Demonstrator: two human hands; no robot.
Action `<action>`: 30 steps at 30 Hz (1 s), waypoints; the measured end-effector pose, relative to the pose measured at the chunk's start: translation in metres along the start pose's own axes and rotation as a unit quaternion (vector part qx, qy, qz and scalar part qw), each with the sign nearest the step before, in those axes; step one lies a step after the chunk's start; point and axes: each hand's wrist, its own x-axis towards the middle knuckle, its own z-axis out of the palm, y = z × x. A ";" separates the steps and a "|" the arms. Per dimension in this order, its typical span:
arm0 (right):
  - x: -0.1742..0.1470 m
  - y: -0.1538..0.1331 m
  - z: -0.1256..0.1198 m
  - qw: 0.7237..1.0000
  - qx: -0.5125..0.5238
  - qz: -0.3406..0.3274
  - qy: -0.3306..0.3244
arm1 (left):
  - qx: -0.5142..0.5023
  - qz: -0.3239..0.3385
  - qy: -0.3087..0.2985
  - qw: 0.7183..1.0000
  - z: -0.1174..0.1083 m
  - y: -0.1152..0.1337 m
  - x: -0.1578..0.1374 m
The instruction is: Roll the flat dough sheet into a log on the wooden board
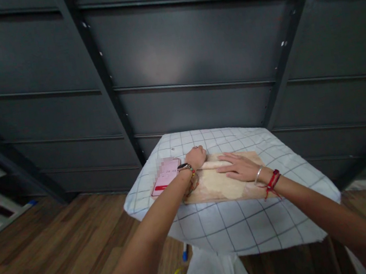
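From where I stand, a phone lies just left of centre, lower half of the frame, on the checked cloth, v. near the person's left forearm. Next along, the left hand is curled in, knuckles up, by the near-centre end of a pale roller, prob. a rolling pin; can't tell if its fingers close on it, b/c they're hidden. The roller lies approx. crosswise over the upper part of a flat dough sheet, which is on the wooden board, lower centre of the frame. Right of that, the right hand is flat w/ fingers spread, laid over the roller's other end, not clenched.

Step in hand looks like rolling the sheet thinner. To do it well, I'd say: equal pressure L & R, esp. as one hand is bunched & the other flat, or the sheet may go lopsided. Light, short strokes, centre → edge; quarter-turn the sheet betw. passes; a bit of flour if it sticks.
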 end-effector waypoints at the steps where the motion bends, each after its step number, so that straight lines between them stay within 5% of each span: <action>1: -0.001 0.000 0.001 1.000 -0.001 -0.003 0.005 | 0.001 -0.003 -0.001 1.000 0.000 0.001 -0.002; 30: 0.000 -0.010 0.000 1.000 -0.006 0.026 -0.013 | -0.007 -0.065 -0.006 0.998 -0.008 0.007 -0.016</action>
